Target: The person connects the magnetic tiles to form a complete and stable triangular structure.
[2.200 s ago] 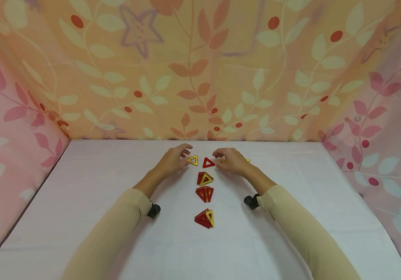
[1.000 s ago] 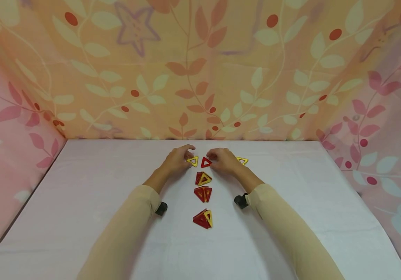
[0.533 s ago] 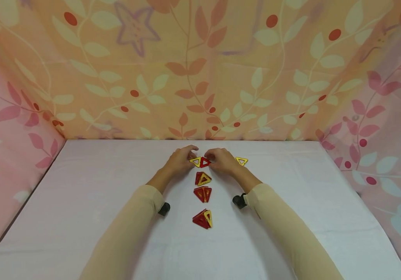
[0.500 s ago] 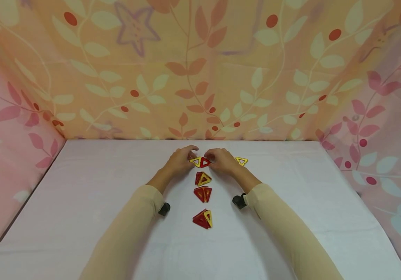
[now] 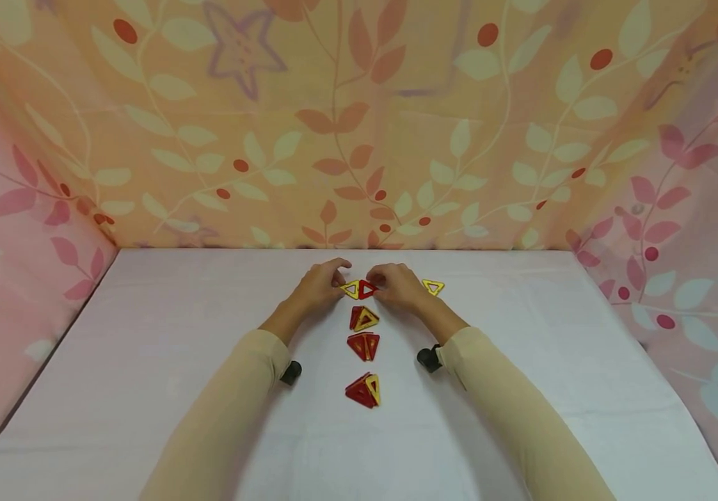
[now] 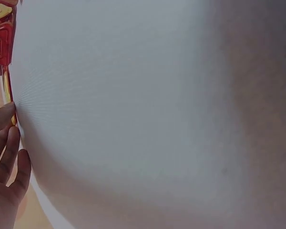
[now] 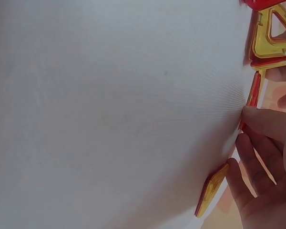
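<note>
Between the hands at the far middle of the table, a yellow triangular magnetic tile [image 5: 349,295] lies edge to edge with a red triangular magnetic tile [image 5: 362,289]. My left hand [image 5: 320,287] pinches the yellow tile's outer corner between thumb and fingers, as the left wrist view shows at its left edge. The right hand [image 5: 399,287] holds the outer corner of the red tile, thumb on one side and fingertips on the other; in the right wrist view that red tile [image 7: 254,90] appears nearly edge-on. Both tiles lie on or just above the cloth.
Toward me stand three small tile pyramids in a column: a red-yellow one [image 5: 365,319], a mostly red one [image 5: 363,346] and another red-yellow one [image 5: 362,391]. A loose yellow tile [image 5: 432,282] lies right of the right hand. Patterned curtains [image 5: 359,125] bound the white table.
The right hand has moved left, bringing the red tile against the yellow one and closing the gap between them. Over the last half second both hands have barely moved.
</note>
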A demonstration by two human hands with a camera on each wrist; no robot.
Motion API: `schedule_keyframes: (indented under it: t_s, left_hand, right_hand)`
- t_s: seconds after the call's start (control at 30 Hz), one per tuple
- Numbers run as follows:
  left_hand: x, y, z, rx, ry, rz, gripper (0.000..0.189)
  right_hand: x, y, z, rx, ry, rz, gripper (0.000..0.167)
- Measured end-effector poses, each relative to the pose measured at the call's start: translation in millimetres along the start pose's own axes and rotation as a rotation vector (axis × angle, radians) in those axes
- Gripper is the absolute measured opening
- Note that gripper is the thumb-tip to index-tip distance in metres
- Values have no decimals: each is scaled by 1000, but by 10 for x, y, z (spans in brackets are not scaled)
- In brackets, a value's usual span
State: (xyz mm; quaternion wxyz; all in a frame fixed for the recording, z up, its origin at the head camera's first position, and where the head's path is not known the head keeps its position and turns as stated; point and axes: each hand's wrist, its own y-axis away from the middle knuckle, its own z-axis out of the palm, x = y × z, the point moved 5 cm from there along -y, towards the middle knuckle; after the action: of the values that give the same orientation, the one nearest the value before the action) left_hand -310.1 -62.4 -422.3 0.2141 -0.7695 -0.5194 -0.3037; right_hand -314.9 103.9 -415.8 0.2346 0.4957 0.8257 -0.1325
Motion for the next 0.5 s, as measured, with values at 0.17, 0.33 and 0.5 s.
schedule_keyframes:
  t_s: [0.17,0.33,0.5]
  left_hand:
    - [15,-4,6,-6,-5,3,49]
    - [6,8,9,3,-4,-2,45]
    - [18,20,13,0,11,4,43]
  right_hand:
    - [8,-2,-2,1,-9,10,30]
    - [-4,-12,7,0,-12,6,29]
    - [-2,-12,11,2,-10,18,29]
